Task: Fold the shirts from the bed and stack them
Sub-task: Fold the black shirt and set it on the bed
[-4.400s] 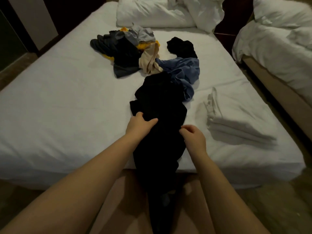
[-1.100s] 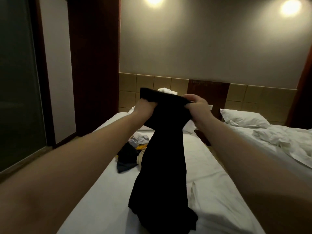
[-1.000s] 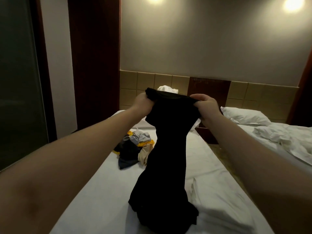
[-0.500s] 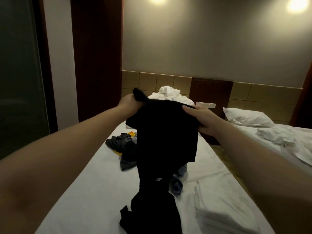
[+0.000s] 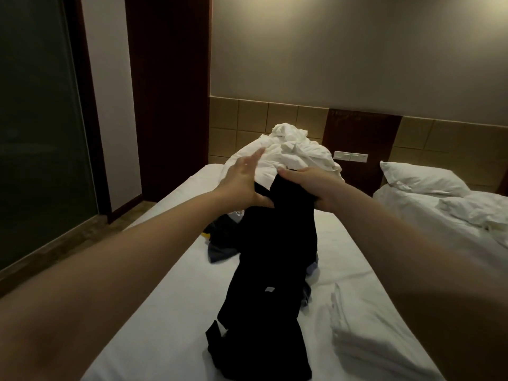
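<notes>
Black shirt is draping onto bed | right grip is clutching its top | left grip is touching it, fingers straight

both your bare arms reach forward and up, with the hands close together. your left hand has its fingers stretched straight ahead, and its thumb lies low against the edge of the black shirt. your right hand is palm down, with fingers curled over the shirt's top, gripping it
</notes>
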